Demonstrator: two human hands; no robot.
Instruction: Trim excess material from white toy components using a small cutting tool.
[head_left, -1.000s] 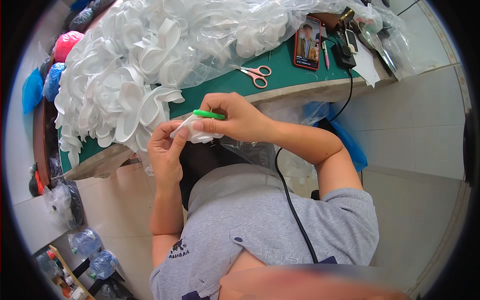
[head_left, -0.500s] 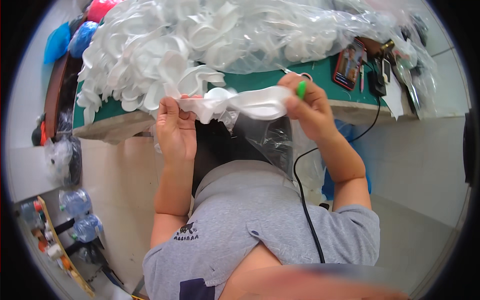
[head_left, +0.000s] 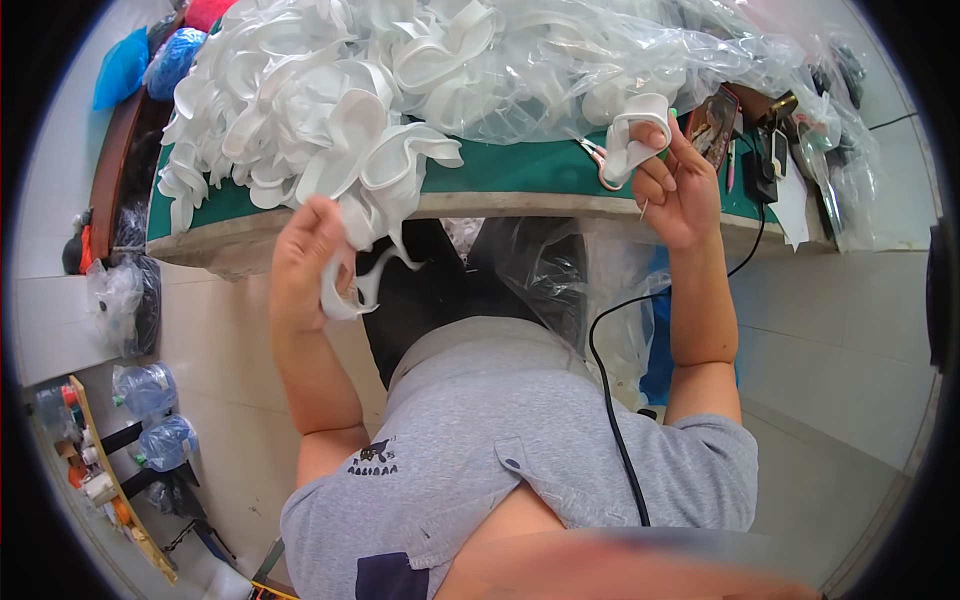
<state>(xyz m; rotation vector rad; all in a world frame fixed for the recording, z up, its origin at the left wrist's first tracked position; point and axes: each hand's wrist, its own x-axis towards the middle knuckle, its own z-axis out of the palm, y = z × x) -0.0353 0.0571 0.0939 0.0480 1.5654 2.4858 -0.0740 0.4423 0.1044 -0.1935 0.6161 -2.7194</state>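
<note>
My right hand [head_left: 687,195] is raised over the table's front edge, fingers closed round a curved white foam-like piece [head_left: 640,128] shaped like a loop. A bit of green shows by its fingertips and a thin point sticks out below; what that tool is I cannot make out. Near the left part of the table edge, my left hand [head_left: 305,262] is blurred but pinches a thin white strip [head_left: 345,300] that curls downward. Close beside it, a large heap of similar white pieces [head_left: 345,140] spills over the edge.
Pink-handled scissors [head_left: 600,160] lie on the green table top [head_left: 520,170]. A phone [head_left: 712,125], a black adapter [head_left: 760,178] and a cable are at the right. Clear plastic sheeting [head_left: 560,70] covers the back. Large water bottles [head_left: 165,440] stand lower left.
The white piece that was stretched between both hands is now apart: the loop went right and up with my right hand, the strip left and down with my left.
</note>
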